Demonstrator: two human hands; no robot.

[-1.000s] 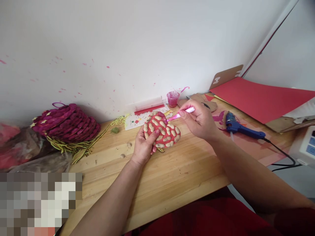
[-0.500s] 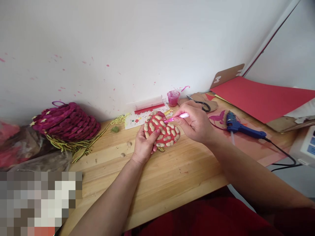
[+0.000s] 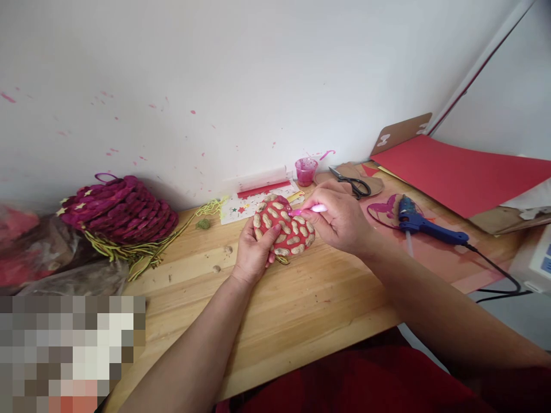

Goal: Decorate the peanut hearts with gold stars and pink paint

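Observation:
Red card covered with peanut shells [image 3: 295, 231] is held up a little over the wooden table, its lower left edge gripped by my left hand [image 3: 255, 246]. My left thumb lies across its front, and the other fingers are behind it. A paintbrush [image 3: 317, 209] with a white handle and a pink front end is pinched in my right hand [image 3: 342, 217]. Its tip meets the upper middle of the card, where some shells look pink. A bit of yarn shows under the card's bottom edge.
A pink paint cup [image 3: 306, 172] stands by the wall near black scissors [image 3: 353, 183]. To the right are a blue glue gun [image 3: 433, 226] with its cable and a red sheet [image 3: 460, 172]. A magenta yarn-wrapped bundle [image 3: 120, 212] sits on the left. A speckled paper [image 3: 241, 211] lies behind the card.
The view has shifted slightly. My right hand and the brush have turned a little, with the tip still at the card's upper middle. My left hand keeps its hold.

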